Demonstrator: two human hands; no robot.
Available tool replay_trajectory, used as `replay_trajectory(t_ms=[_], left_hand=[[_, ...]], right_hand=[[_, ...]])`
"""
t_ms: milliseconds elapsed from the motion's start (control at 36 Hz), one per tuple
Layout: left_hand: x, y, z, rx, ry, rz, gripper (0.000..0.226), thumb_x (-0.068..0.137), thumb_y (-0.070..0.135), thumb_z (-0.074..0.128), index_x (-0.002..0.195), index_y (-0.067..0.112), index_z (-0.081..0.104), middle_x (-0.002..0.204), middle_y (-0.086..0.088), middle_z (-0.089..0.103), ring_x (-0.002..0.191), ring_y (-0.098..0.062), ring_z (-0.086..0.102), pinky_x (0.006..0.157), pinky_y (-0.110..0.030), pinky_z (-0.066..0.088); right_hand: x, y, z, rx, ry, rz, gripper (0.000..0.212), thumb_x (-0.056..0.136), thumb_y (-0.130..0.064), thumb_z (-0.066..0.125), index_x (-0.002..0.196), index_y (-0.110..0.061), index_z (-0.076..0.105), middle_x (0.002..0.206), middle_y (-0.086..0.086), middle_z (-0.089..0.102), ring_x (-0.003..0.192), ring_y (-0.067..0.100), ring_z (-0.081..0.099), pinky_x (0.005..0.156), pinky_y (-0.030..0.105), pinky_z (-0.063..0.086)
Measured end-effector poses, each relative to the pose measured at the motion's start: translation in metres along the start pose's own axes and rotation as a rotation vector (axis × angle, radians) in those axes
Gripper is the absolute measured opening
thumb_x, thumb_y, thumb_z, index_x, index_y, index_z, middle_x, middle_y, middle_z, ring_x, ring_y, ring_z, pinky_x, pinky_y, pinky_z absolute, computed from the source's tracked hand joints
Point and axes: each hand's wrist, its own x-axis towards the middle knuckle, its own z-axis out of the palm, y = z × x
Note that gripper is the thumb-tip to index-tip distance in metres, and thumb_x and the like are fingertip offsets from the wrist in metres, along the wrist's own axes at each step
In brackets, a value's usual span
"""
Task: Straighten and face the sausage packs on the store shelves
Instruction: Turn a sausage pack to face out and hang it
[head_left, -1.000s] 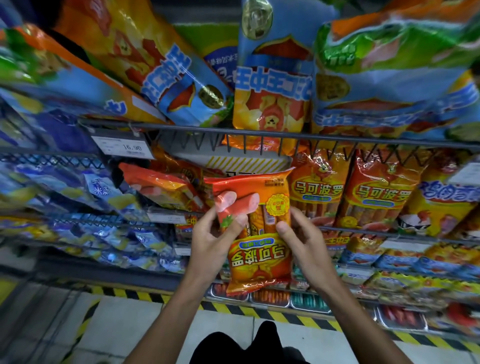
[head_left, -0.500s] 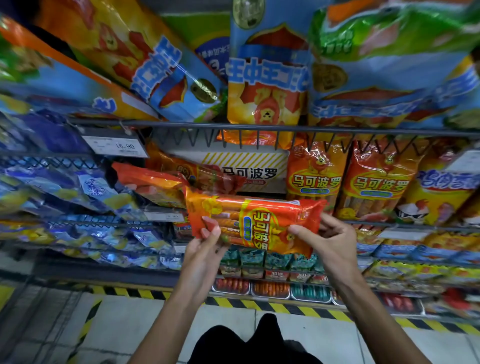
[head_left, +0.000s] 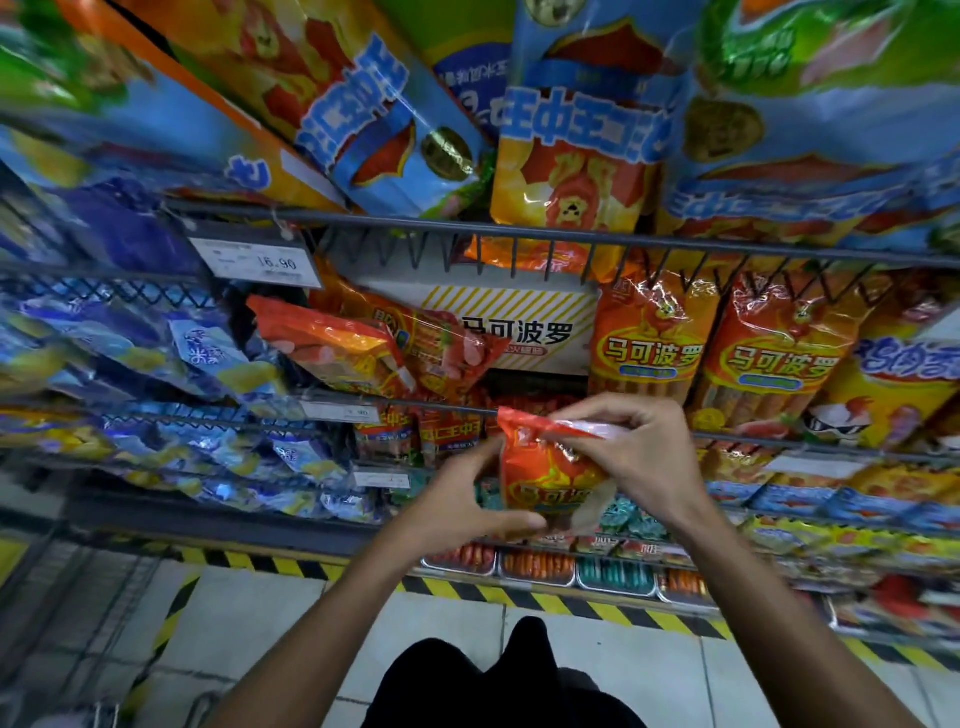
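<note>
I hold an orange sausage pack (head_left: 545, 475) upright in front of the shelves, label facing me. My left hand (head_left: 460, 506) grips its lower left edge, thumb under the bottom. My right hand (head_left: 641, 457) pinches its red top seal and covers the right side. Behind it, on the wire shelf (head_left: 519, 236), two matching orange packs (head_left: 649, 343) stand upright on the right. Two more orange packs (head_left: 337, 348) lie tilted on the left. A gap with a white striped carton (head_left: 519, 322) shows between them.
Large blue and yellow bags (head_left: 576, 135) hang over the shelf rail above. Blue packs (head_left: 156, 353) fill the left shelves. A price tag (head_left: 257, 260) reads 16.90. Lower shelves hold small trays (head_left: 537, 564). Yellow-black tape (head_left: 291, 564) edges the tiled floor.
The pack has been turned from upside down, through lying sideways, to upright with its label facing me. My right hand moved up to its top seal and my left hand to its lower edge.
</note>
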Motion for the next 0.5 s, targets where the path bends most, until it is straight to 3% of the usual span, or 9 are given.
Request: replay_trajectory(t_ms=[56,139,222,306,389,500], left_hand=[[0.008,-0.005,0.010,-0.086,-0.020,-0.069,0.054,0.073,0.050,0.091,0.120,0.044,0.066,0.119,0.019,0.074,0.112,0.002,0.068,0.102,-0.033,0.055],[0.009,-0.009,0.014,-0.202,0.054,-0.009,0.042,0.079,0.035,0.091,0.116,0.039,0.071,0.115,0.017,0.077,0.107,-0.004,0.072,0.090,-0.021,0.056],[0.005,-0.003,0.014,-0.280,0.125,0.055,0.044,0.076,0.040,0.091,0.116,0.044,0.074,0.117,0.014,0.077,0.109,-0.007,0.073,0.088,-0.017,0.055],[0.002,0.003,0.010,-0.297,0.174,0.078,0.041,0.075,0.042,0.090,0.111,0.051,0.074,0.115,0.014,0.077,0.107,-0.007,0.073,0.086,-0.017,0.056],[-0.001,0.002,0.002,-0.356,0.252,0.044,0.040,0.067,0.050,0.090,0.103,0.051,0.075,0.108,0.013,0.079,0.101,-0.007,0.075,0.081,-0.019,0.058],[-0.003,0.005,-0.005,-0.409,0.321,0.043,0.042,0.062,0.056,0.091,0.100,0.047,0.076,0.104,0.010,0.080,0.098,-0.010,0.076,0.077,-0.019,0.058]], right_hand=[[0.000,0.002,0.002,0.030,-0.008,0.008,0.014,0.075,-0.025,0.086,0.088,-0.025,0.083,0.092,-0.009,0.080,0.087,0.010,0.076,0.071,0.018,0.058],[-0.001,0.003,-0.001,0.089,0.066,0.031,0.014,0.075,-0.025,0.087,0.089,-0.026,0.083,0.094,-0.005,0.080,0.088,0.014,0.077,0.072,0.027,0.062],[-0.003,0.003,0.000,0.105,0.112,0.044,0.026,0.075,-0.027,0.086,0.101,-0.026,0.081,0.099,-0.004,0.080,0.097,0.015,0.076,0.077,0.035,0.064],[-0.006,0.000,0.002,0.166,0.145,-0.033,0.046,0.086,-0.023,0.080,0.130,-0.022,0.068,0.116,-0.002,0.077,0.115,0.016,0.070,0.086,0.031,0.062],[-0.012,0.009,-0.001,0.228,0.189,-0.067,0.057,0.094,-0.019,0.072,0.147,-0.020,0.051,0.133,0.000,0.069,0.127,0.021,0.063,0.099,0.029,0.055],[-0.025,0.031,-0.007,0.205,-0.056,0.091,0.067,0.092,-0.025,0.071,0.152,-0.028,0.042,0.144,-0.009,0.061,0.135,0.014,0.056,0.109,0.031,0.049]])
